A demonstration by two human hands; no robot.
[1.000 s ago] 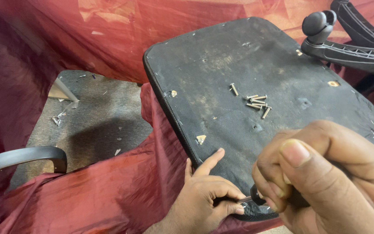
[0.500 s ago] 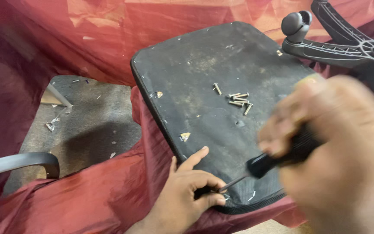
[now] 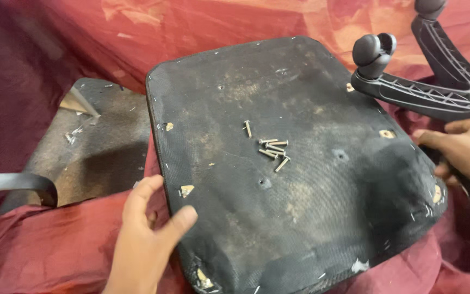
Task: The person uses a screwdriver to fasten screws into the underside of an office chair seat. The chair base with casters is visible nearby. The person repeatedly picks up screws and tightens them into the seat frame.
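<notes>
The black seat panel lies upside down on red cloth, loose screws on its middle. The left hand grips its near-left edge, fingers spread. The right hand, fingers curled, touches its right edge, beside the wheeled chair base.

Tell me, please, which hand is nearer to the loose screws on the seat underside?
Left, narrowly. The left hand grips the seat's near-left edge, below-left of the screws; the right hand sits past the far-right edge.
</notes>
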